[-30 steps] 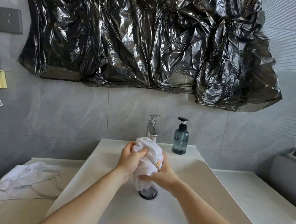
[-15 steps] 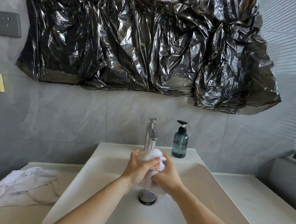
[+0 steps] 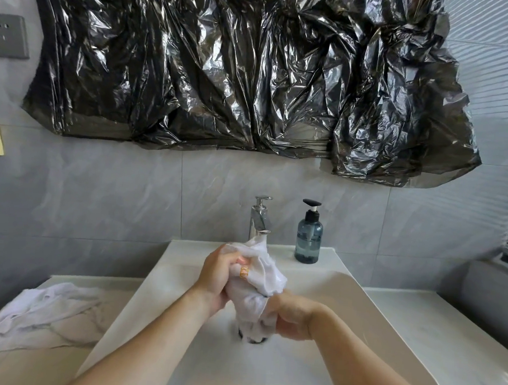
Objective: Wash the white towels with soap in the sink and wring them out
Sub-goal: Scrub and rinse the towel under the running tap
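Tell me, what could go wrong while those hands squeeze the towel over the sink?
1. The left hand and right hand twist the towel just under the faucet, so the upper grip might bump the spout.
2. The towel's lower end hangs over the drain and could block it.
3. Splashes may reach the other towel on the counter beside the sink.

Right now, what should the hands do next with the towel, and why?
Probably twist it harder. Both the left hand and right hand grip the bunched towel over the sink, so water would drain there. A second towel waits on the counter.
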{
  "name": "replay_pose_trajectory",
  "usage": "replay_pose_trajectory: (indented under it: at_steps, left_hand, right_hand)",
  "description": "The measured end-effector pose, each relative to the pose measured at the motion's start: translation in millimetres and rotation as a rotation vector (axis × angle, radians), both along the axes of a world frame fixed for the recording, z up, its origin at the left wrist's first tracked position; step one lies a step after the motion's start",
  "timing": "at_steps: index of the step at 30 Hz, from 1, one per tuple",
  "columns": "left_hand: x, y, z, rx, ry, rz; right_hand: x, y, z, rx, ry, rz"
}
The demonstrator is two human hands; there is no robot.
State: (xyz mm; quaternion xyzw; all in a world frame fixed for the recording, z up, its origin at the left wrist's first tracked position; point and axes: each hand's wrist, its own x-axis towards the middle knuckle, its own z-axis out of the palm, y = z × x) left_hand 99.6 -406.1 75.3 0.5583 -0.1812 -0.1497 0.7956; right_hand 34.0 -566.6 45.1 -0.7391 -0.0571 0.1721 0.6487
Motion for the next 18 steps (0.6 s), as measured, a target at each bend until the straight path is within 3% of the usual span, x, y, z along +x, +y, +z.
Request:
replay_pose_trajectory:
  at_steps: [2, 9, 15, 18]
  left_hand:
    - [-1.2, 2.7, -0.1, 0.029, -0.021, -0.028]
    - [2.0, 7.7, 2.1, 0.014, -0.016, 0.012]
    - [-4.6, 3.5, -5.9, 0.154, -0.125, 0.002]
    - [-4.5, -2.9, -7.8, 0.225, -0.162, 0.053]
  right_hand:
    - [-2.2, -1.4, 2.1, 0.067, 0.019, 0.102]
    - [-7.5, -9.9, 15.8, 0.326, -0.026, 0.162]
    - [-2.3, 12.2, 0.3, -0.173, -0.065, -0.227]
    - [3.4, 8.2, -1.4, -0.289, -0.163, -0.435]
